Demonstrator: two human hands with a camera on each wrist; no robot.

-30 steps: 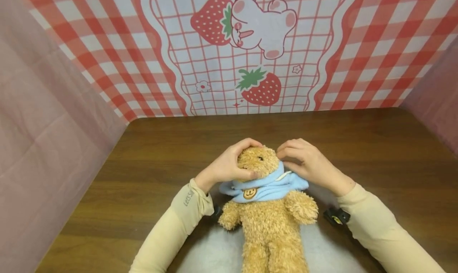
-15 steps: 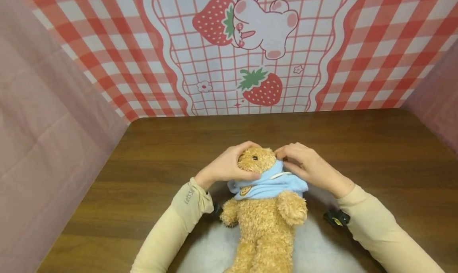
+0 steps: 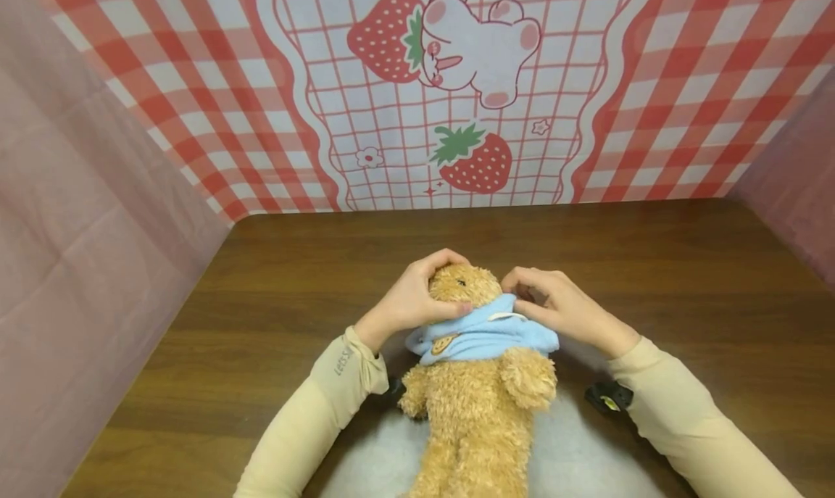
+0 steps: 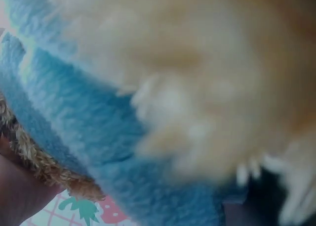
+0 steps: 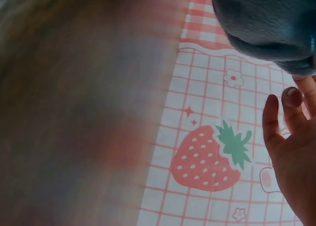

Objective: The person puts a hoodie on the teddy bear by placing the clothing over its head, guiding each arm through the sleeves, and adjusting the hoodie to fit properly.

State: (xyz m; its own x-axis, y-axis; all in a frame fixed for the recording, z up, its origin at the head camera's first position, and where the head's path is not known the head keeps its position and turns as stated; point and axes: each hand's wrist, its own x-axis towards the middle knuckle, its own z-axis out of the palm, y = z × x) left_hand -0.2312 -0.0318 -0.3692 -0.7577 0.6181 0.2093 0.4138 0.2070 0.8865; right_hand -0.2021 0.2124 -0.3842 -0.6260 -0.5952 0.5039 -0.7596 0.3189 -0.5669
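Head view shows us the teddy bear at the near middle of the worktop. Our left hand has its grip curled round the head; our right hand seems to pinch the blue top by its neck. We look busy fixing the top, which calls for a steady head. Since a second ago, the legs have swung left.

A small draped booth is shown by the wood-grained table, which is backed by a strawberry-print checked cloth and flanked by pink drapes.
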